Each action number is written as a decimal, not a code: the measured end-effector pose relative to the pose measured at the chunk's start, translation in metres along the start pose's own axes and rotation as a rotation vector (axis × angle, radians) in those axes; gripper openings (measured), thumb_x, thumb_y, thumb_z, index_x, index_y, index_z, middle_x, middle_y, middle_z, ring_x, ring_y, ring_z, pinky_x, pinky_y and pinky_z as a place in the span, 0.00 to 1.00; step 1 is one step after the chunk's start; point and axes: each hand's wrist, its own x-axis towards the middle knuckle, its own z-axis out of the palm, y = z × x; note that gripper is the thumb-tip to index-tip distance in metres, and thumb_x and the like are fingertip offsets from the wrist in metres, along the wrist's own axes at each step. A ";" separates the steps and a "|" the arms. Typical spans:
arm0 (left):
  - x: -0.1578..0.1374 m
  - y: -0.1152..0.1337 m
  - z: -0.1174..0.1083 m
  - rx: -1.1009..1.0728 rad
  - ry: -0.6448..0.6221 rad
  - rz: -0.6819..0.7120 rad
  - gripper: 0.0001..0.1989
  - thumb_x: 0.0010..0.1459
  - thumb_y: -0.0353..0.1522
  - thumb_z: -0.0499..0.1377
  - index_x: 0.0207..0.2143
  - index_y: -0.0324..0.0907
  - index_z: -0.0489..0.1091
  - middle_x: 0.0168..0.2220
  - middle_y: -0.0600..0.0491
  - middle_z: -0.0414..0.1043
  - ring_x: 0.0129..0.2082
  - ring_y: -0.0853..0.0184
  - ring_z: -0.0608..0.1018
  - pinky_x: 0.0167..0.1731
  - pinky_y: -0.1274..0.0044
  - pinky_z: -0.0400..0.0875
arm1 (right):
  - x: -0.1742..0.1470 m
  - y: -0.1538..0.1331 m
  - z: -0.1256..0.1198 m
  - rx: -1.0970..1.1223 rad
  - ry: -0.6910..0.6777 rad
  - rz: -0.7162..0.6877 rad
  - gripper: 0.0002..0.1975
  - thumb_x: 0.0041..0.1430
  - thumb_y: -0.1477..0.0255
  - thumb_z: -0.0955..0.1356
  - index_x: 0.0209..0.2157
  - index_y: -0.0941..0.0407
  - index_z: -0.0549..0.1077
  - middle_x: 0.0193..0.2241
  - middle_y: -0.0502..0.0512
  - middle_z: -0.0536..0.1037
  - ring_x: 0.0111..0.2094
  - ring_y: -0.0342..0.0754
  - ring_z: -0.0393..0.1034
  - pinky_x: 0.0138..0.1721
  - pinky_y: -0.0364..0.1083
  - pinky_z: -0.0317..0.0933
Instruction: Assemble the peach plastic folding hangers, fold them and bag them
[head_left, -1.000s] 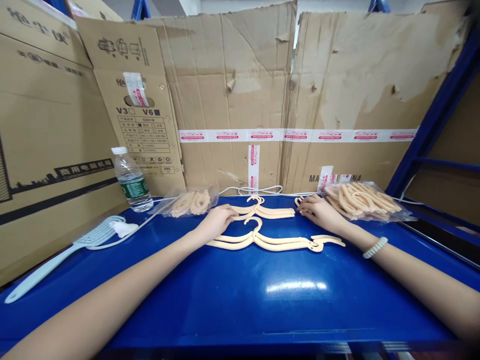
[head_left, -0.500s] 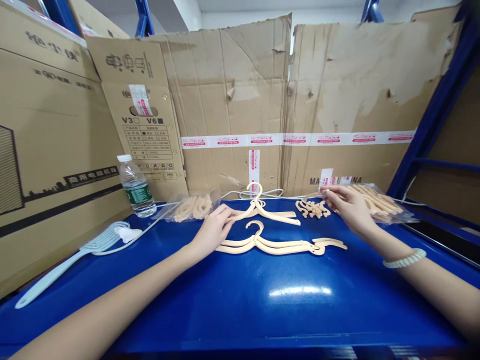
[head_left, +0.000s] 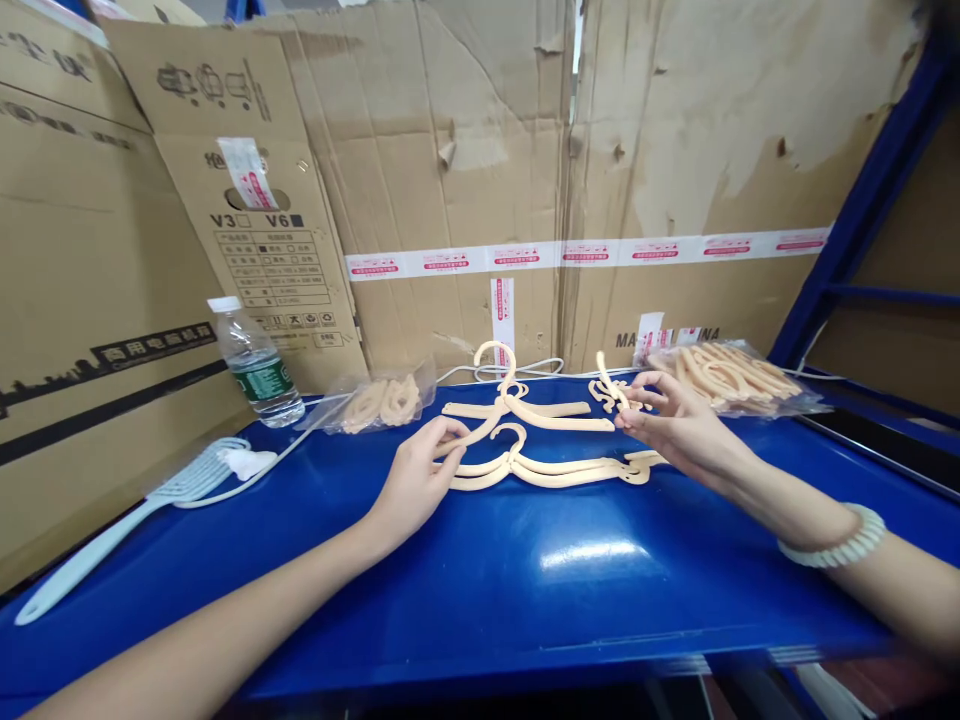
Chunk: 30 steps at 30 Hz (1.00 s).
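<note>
Across a glossy blue table [head_left: 480, 600], seen from the wearer's seat with 12 o'clock straight ahead, a person works with both hands. A pale bracelet [head_left: 864, 542] rings the right wrist. At 11 o'clock, the left hand [head_left: 409, 482] pinches one end of a beige held hanger [head_left: 562, 421], which spans 12 o'clock, hook uppermost. At 1 o'clock, the right hand [head_left: 675, 425] grasps a small beige piece [head_left: 604, 372] between its fingertips near the hanger's other end; whether the two touch is hard to tell from this angle. A near hanger [head_left: 562, 474] lies on the table at 12 o'clock, on the wearer's side of the held one, with a hooked part [head_left: 636, 472] at its 3 o'clock end. Behind the held hanger lies a far hanger [head_left: 570, 408]. Loose pieces [head_left: 596, 393] sit at 1 o'clock, before a clear bag of beige parts [head_left: 731, 378]. Another filled bag [head_left: 386, 402] rests at 11 o'clock, beside a water bottle [head_left: 262, 375]. Cardboard [head_left: 450, 190] stands beyond.
</note>
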 end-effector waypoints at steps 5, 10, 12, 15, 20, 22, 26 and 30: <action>0.000 0.000 -0.001 0.053 0.008 0.020 0.04 0.57 0.28 0.53 0.35 0.42 0.67 0.34 0.54 0.73 0.36 0.66 0.76 0.38 0.74 0.70 | 0.005 -0.001 -0.006 0.009 -0.065 0.190 0.27 0.31 0.74 0.80 0.38 0.51 0.75 0.28 0.47 0.75 0.33 0.45 0.75 0.39 0.43 0.69; -0.002 0.003 -0.001 0.053 -0.021 0.010 0.05 0.57 0.28 0.53 0.34 0.42 0.67 0.33 0.54 0.73 0.34 0.66 0.76 0.36 0.75 0.70 | 0.004 0.003 -0.007 -0.087 -0.162 0.226 0.15 0.35 0.70 0.80 0.25 0.56 0.74 0.27 0.49 0.76 0.33 0.43 0.73 0.39 0.41 0.68; -0.003 0.003 0.000 0.053 -0.029 0.010 0.05 0.57 0.27 0.52 0.34 0.42 0.67 0.33 0.54 0.73 0.34 0.66 0.75 0.36 0.75 0.70 | 0.002 0.002 -0.007 -0.119 -0.189 0.234 0.14 0.37 0.70 0.80 0.25 0.56 0.74 0.29 0.48 0.76 0.31 0.40 0.71 0.36 0.40 0.68; -0.004 0.002 0.000 0.050 -0.022 0.016 0.05 0.57 0.28 0.53 0.34 0.42 0.67 0.34 0.54 0.72 0.35 0.66 0.75 0.36 0.75 0.70 | -0.001 -0.002 -0.005 -0.086 -0.235 0.325 0.13 0.41 0.68 0.79 0.26 0.57 0.74 0.32 0.49 0.77 0.34 0.42 0.73 0.38 0.41 0.68; -0.004 0.002 0.000 0.044 -0.005 0.044 0.04 0.57 0.27 0.53 0.34 0.42 0.68 0.34 0.54 0.72 0.36 0.67 0.75 0.37 0.76 0.69 | -0.002 -0.006 -0.005 -0.011 -0.317 0.487 0.13 0.45 0.68 0.77 0.26 0.58 0.71 0.31 0.54 0.78 0.38 0.49 0.76 0.41 0.44 0.69; -0.004 0.003 0.000 0.041 0.001 0.053 0.04 0.58 0.28 0.54 0.34 0.42 0.68 0.34 0.54 0.72 0.36 0.67 0.75 0.37 0.76 0.69 | -0.001 -0.006 -0.006 0.005 -0.340 0.514 0.13 0.46 0.70 0.77 0.27 0.58 0.70 0.28 0.54 0.78 0.35 0.48 0.77 0.38 0.42 0.70; -0.005 0.006 -0.001 0.039 0.007 0.067 0.05 0.59 0.28 0.53 0.34 0.42 0.68 0.34 0.53 0.72 0.36 0.66 0.75 0.37 0.76 0.70 | -0.002 -0.004 -0.007 -0.010 -0.410 0.514 0.13 0.46 0.72 0.76 0.26 0.59 0.69 0.25 0.54 0.78 0.28 0.43 0.75 0.31 0.39 0.69; -0.008 0.008 -0.002 0.051 -0.003 0.102 0.06 0.60 0.28 0.53 0.35 0.42 0.69 0.35 0.52 0.73 0.37 0.66 0.75 0.39 0.75 0.70 | -0.003 -0.004 -0.004 -0.041 -0.358 0.431 0.14 0.42 0.72 0.77 0.23 0.59 0.69 0.25 0.52 0.78 0.27 0.42 0.74 0.31 0.39 0.69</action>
